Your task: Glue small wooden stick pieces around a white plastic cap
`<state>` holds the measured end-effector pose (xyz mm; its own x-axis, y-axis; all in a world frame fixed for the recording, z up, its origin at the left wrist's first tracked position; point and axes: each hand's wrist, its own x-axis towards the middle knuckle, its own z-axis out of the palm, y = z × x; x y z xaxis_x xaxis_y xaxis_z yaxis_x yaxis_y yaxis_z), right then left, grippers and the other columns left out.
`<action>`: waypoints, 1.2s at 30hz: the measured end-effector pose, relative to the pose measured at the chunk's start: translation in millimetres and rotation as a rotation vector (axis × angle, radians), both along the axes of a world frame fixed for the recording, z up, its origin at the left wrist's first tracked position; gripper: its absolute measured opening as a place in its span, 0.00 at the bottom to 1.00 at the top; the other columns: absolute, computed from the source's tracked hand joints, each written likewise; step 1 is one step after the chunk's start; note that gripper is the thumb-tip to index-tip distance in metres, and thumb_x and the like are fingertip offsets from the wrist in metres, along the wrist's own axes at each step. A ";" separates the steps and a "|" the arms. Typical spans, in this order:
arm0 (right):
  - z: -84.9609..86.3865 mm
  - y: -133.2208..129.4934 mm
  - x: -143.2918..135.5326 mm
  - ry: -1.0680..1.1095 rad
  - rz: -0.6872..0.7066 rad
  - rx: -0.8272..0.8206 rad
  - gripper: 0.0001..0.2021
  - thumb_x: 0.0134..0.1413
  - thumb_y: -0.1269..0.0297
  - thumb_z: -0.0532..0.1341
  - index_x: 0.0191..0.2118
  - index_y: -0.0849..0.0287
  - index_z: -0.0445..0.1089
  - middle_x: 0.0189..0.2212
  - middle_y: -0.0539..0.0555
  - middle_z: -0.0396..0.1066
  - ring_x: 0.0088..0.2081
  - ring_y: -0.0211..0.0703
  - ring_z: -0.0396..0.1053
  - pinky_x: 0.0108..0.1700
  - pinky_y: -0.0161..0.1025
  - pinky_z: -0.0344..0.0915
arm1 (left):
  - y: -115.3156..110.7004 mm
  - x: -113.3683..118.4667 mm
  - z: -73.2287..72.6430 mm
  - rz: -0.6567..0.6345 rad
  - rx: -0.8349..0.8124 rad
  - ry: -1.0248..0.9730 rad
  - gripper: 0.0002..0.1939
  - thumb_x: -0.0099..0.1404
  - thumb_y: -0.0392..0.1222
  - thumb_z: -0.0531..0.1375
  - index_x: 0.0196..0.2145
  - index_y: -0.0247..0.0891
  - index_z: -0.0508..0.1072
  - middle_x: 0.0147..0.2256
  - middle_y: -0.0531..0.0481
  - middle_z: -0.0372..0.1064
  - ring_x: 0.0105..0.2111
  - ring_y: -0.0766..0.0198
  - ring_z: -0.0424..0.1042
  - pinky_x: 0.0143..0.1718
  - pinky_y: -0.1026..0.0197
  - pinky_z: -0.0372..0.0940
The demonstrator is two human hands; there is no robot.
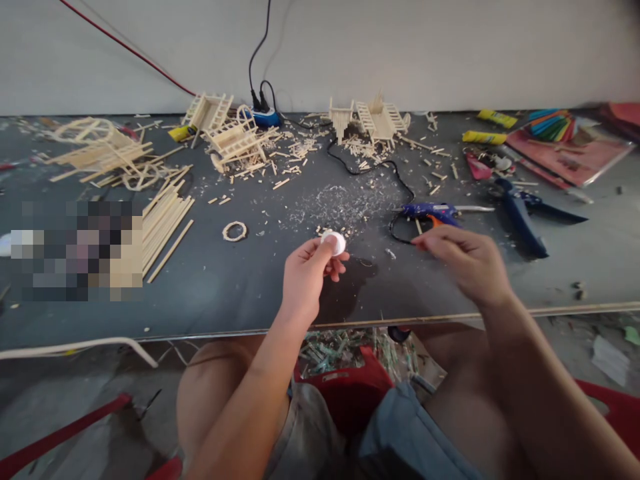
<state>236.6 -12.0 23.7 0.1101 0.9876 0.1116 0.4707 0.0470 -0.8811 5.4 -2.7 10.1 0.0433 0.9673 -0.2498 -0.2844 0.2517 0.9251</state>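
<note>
Head cam: left hand (306, 273) has a white disc (337, 243) pinched between thumb and fingers, just above the near-middle of the bench (210, 293). Right hand (465, 263) has its fingers curled together by the glue gun (430, 212) and its black cord (397, 175), so those two kinda crowd that side; can't tell if it's gripping anything. Blue pliers (523, 220) sit just right of the gun. Left of the disc there's a small ring (235, 231), then a bunch of sticks (163, 223). Stick models and scraps clutter the back, along with a blue power strip (265, 117). Far left is a pixelated patch, no clue what's under it, and the red folder (623, 115) top right gets cut off. Thumb covers part of the disc, and the right hand's fingertips are hard to make out.
</note>
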 end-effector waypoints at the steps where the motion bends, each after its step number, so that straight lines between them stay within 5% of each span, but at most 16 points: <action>1: 1.2 0.3 -13.2 -0.079 0.146 -0.018 0.07 0.53 0.63 0.60 0.30 0.54 0.77 0.31 0.52 0.76 0.36 0.43 0.71 0.41 0.40 0.63 | 3.1 -1.5 0.6 0.034 0.009 -0.015 0.13 0.60 0.47 0.61 0.25 0.35 0.74 0.23 0.48 0.71 0.19 0.71 0.63 0.20 0.66 0.58; 3: -0.2 3.5 -39.3 -0.198 0.374 -0.018 0.07 0.53 0.62 0.61 0.32 0.53 0.77 0.34 0.51 0.77 0.38 0.44 0.71 0.45 0.42 0.61 | 9.0 -5.0 1.7 0.093 0.038 -0.042 0.12 0.59 0.47 0.62 0.25 0.35 0.74 0.23 0.48 0.72 0.19 0.71 0.64 0.19 0.67 0.58; 5: -6.4 9.2 -62.9 -0.267 0.441 -0.021 0.07 0.53 0.62 0.61 0.33 0.52 0.77 0.35 0.51 0.77 0.39 0.45 0.70 0.47 0.44 0.59 | 14.1 -8.6 2.4 0.134 0.075 -0.050 0.12 0.58 0.47 0.63 0.24 0.35 0.73 0.23 0.49 0.72 0.19 0.71 0.64 0.19 0.67 0.58; 10: -25.9 22.0 -104.1 -0.361 0.181 -0.015 0.07 0.53 0.64 0.60 0.35 0.52 0.76 0.36 0.50 0.77 0.41 0.47 0.68 0.47 0.46 0.51 | 20.4 -14.3 4.3 0.218 0.115 -0.045 0.12 0.56 0.48 0.64 0.25 0.35 0.72 0.24 0.49 0.73 0.19 0.71 0.66 0.19 0.67 0.59; 13: -31.2 26.7 -116.8 -0.423 0.151 -0.027 0.07 0.53 0.61 0.61 0.36 0.52 0.76 0.34 0.50 0.77 0.41 0.49 0.68 0.45 0.46 0.49 | 20.4 -15.6 5.3 0.238 0.114 -0.043 0.13 0.55 0.48 0.65 0.25 0.35 0.71 0.24 0.49 0.73 0.19 0.71 0.66 0.19 0.67 0.59; 36: -38.2 38.4 -122.3 -0.476 0.141 -0.030 0.07 0.54 0.63 0.58 0.35 0.54 0.73 0.32 0.51 0.73 0.38 0.47 0.66 0.40 0.42 0.46 | 10.2 -28.0 -0.6 0.252 0.122 -0.025 0.12 0.58 0.48 0.64 0.27 0.35 0.74 0.24 0.49 0.73 0.19 0.72 0.65 0.18 0.68 0.60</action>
